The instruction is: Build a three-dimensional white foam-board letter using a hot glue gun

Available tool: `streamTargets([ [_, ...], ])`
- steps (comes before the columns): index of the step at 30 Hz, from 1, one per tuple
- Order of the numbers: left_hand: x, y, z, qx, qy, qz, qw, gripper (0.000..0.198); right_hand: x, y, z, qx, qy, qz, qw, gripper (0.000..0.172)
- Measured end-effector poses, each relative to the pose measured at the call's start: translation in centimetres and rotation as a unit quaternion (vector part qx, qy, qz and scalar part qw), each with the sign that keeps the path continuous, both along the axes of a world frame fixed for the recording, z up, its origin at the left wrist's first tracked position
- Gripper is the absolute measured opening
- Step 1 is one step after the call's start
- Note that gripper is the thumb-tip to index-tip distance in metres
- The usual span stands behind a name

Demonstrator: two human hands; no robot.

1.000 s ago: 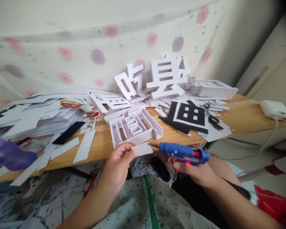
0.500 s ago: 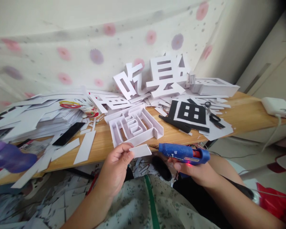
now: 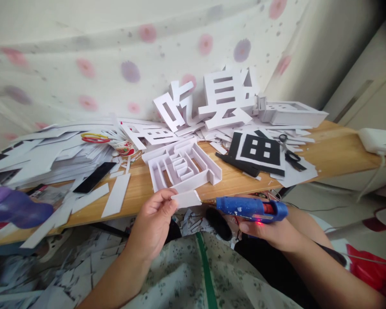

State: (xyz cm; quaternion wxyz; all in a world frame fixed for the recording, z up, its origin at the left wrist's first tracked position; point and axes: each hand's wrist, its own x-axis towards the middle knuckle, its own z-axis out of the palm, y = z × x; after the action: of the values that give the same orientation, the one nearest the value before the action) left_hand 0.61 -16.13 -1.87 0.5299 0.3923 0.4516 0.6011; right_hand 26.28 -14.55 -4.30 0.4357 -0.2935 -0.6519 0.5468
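Between thumb and fingers, my left hand [image 3: 157, 221] pinches a small white foam board strip [image 3: 187, 199] over the front edge of the table. My right hand [image 3: 266, 231] is wrapped round a blue hot glue gun [image 3: 244, 207] with a red light glowing on it. The gun's nozzle points left, close to the strip's right end; whether they touch I cannot tell. Just beyond the strip lies a white foam board character [image 3: 182, 165], with upright walls along its strokes and its hollow side up.
Finished-looking white characters [image 3: 228, 96] lean at the back. Stacked white sheets [image 3: 73, 150] fill the left, near a black phone [image 3: 94, 177] and loose strips [image 3: 116, 195]. Scissors [image 3: 291, 150] lie by a black stencil sheet [image 3: 260, 151]. A white box [image 3: 378, 140] with a cable sits far right.
The glue gun's nozzle has shifted slightly right, from the strip's corner to just off its end. The strip has moved a little left and up and is tilted differently.
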Motion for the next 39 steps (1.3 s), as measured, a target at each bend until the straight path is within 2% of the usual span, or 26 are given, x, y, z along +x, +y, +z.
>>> streamTargets([
  [4,-0.5,0.0,-0.3,0.014,0.012,-0.011,1.000,0.020,0.3,0.1,0.2,0.016,-0.019,0.019,1.000,0.017],
  [7,-0.8,-0.2,-0.4,0.095,0.143,0.044,0.984,0.010,0.2,0.1,0.8,0.064,-0.029,0.005,0.997,0.018],
  [9,-0.8,-0.4,-0.3,0.181,0.291,0.100,0.934,0.004,-0.1,-0.1,1.4,0.081,-0.021,-0.013,0.996,0.016],
  [11,-0.6,-0.6,0.0,0.254,0.413,0.132,0.865,0.009,-0.6,-0.3,1.8,0.089,-0.018,-0.021,0.996,0.013],
  [13,-0.3,-0.8,0.5,0.302,0.480,0.141,0.811,0.014,-1.3,-0.6,2.0,0.102,-0.038,-0.018,0.994,0.012],
  [16,0.1,-1.0,0.9,0.332,0.521,0.148,0.772,0.016,-2.3,-0.8,2.0,0.125,-0.068,-0.016,0.990,0.016],
  [26,0.3,-1.0,1.1,0.369,0.553,0.137,0.734,0.021,-2.5,-0.8,1.4,0.151,-0.098,-0.018,0.983,0.028],
  [34,0.2,-1.1,1.5,0.365,0.556,0.143,0.733,0.016,-2.6,-0.7,1.3,0.150,-0.106,-0.008,0.983,0.026],
  [39,0.0,-1.1,1.3,0.381,0.559,0.131,0.725,0.020,-2.5,-0.6,1.3,0.149,-0.114,-0.008,0.982,0.029],
])
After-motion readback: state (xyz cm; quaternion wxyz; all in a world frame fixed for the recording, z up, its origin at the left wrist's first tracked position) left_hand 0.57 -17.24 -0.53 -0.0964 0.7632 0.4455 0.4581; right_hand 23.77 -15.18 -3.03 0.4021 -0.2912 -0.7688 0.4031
